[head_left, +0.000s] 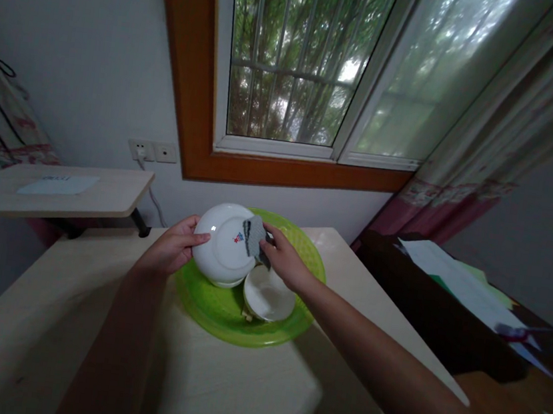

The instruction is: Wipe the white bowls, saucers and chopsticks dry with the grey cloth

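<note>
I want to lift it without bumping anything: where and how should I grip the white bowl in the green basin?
Probably by the near rim of the white bowl, coming from the near side, thumb inside and fingers outside. Its open mouth faces up and that edge is uncovered, while the white dish and right hand crowd its far side.

Pale table (228,396) is carrying | round green basin (240,338) is resting midway | raised shelf (120,188) is standing at left | paper sheet (60,185) is lying on shelf
</note>
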`<state>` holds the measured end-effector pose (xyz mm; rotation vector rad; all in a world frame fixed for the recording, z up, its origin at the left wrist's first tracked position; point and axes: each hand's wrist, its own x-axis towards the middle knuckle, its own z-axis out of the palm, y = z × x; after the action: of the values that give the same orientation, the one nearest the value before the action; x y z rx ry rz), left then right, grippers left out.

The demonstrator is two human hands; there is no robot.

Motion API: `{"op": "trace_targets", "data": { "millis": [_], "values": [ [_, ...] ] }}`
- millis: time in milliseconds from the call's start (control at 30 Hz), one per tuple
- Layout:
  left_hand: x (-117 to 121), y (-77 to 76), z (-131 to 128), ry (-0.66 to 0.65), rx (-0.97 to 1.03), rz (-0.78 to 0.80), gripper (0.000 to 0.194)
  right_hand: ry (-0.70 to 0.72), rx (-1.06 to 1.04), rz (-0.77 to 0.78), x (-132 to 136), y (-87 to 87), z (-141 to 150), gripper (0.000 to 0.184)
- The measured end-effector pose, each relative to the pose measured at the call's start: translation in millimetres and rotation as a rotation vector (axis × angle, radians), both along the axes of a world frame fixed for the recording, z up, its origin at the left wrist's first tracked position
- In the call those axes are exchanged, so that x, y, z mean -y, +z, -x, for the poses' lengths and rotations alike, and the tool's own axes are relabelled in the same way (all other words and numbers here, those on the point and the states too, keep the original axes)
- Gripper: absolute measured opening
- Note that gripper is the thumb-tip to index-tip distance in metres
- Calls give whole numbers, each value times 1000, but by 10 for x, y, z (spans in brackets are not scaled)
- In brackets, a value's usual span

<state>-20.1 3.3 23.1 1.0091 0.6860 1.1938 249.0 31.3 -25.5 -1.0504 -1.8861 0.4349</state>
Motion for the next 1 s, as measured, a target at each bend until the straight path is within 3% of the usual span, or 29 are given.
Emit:
{"op": "trace_targets", "data": {
  "millis": [100,300,500,667,900,1000],
  "values": [
    [28,29,-5,-30,-18,-1,33,-20,-4,-7,16,143,76,51],
    [74,66,-42,-79,-29,3,32,21,204,-269,193,467,345,50],
    [54,-5,-49,-146,39,-17,34,125,393,-420,292,545,454,46],
    [53,17,47,-95,7,1,30,79,237,-291,181,479,276,48],
    [31,4,153,-22,-12,3,34,85,26,27,93,152,47,55],
    [34,7,122,-30,-20,14,33,50,23,38,91,128,53,55]
  ]
}}
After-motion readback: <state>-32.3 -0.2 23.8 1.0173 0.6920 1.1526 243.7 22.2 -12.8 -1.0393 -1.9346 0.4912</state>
